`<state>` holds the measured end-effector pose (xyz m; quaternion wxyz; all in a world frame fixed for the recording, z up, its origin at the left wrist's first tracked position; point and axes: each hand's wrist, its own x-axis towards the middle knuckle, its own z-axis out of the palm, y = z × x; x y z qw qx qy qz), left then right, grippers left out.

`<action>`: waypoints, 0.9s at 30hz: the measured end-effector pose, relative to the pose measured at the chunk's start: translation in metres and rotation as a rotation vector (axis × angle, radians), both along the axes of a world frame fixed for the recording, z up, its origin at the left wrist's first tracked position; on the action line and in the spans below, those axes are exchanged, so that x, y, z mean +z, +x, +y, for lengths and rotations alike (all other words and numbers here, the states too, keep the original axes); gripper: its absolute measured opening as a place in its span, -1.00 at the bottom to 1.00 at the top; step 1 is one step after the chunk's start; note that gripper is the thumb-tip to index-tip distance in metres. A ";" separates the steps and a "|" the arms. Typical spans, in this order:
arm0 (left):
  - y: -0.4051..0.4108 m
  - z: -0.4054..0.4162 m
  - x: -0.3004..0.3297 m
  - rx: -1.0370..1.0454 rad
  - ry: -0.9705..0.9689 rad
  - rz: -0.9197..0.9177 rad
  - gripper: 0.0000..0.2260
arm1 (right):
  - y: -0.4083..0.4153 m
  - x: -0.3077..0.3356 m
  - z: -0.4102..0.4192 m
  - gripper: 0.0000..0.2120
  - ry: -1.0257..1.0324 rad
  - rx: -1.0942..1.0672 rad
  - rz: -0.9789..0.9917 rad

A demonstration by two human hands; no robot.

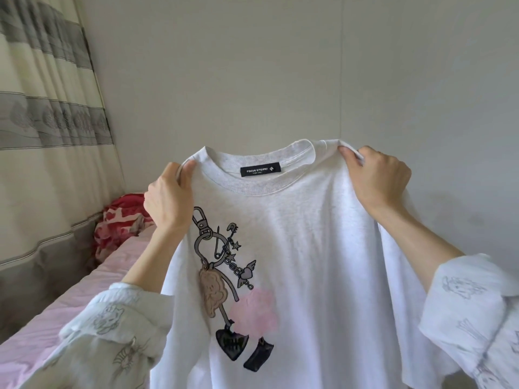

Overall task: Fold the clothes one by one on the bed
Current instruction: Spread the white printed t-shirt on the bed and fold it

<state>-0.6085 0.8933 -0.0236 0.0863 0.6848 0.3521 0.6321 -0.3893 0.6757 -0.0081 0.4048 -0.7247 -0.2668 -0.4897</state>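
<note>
Head view: a white T-shirt (323, 248) hangs in the air in front of the wall (252, 66), held up by both shoulders. The left hand (168, 200) pinches the left shoulder seam, its grip clamped on the cloth; the right hand (376, 178) pinches the right shoulder the same way. The shirt's hem is cut off by the bottom edge, and its sleeves are hidden behind the forearms. A keychain print (224, 290) shows on the chest. The pink bed (56, 318) lies low left, mostly hidden behind the shirt, with a red blanket (120, 220) beside the striped curtain (47, 122).
</note>
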 end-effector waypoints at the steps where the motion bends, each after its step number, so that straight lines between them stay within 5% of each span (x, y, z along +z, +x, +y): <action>1: 0.001 0.007 -0.005 -0.027 -0.002 0.009 -0.55 | -0.001 -0.005 0.004 -0.44 -0.024 0.007 -0.041; 13: 0.040 0.100 -0.146 0.009 -0.090 0.507 -0.53 | 0.076 -0.156 0.091 -0.54 -0.370 0.035 0.093; 27: 0.221 0.272 -0.331 0.048 -0.409 0.851 -0.57 | 0.251 -0.357 0.289 -0.52 -0.663 0.157 0.501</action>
